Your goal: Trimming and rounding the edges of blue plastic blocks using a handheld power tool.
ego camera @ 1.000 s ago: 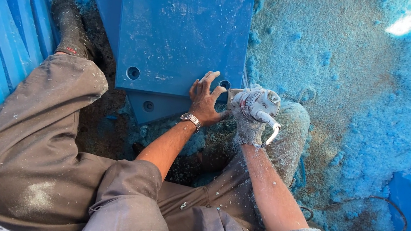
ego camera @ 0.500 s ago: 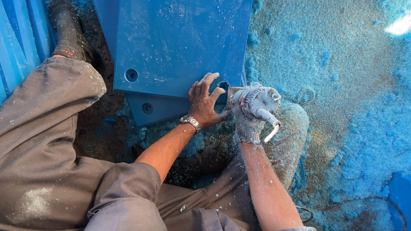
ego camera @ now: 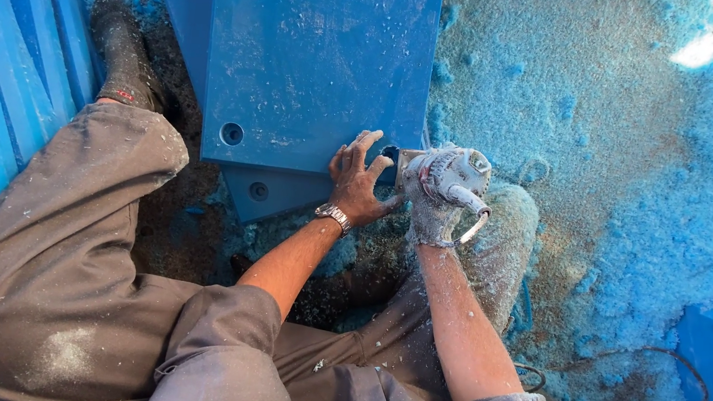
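A thick blue plastic slab (ego camera: 317,59) lies on the ground on top of a second blue slab (ego camera: 271,191). My left hand (ego camera: 358,179), with a metal wristwatch, presses its spread fingers on the top slab's near right corner, next to a round hole. My right hand (ego camera: 429,207), coated in pale dust, grips a dusty grey power tool (ego camera: 453,175) held against that same corner. A metal ring hangs from the tool's rear end. The tool's working tip is hidden behind my hands.
Blue plastic shavings (ego camera: 629,224) cover the ground on the right. More blue panels (ego camera: 7,67) stand along the left. My legs in grey trousers (ego camera: 59,260) and a dark boot (ego camera: 124,51) flank the slabs. A black cable (ego camera: 657,399) runs at lower right.
The view has shifted slightly. Both hands stay at the slab's corner, with the tool held in the same spot.
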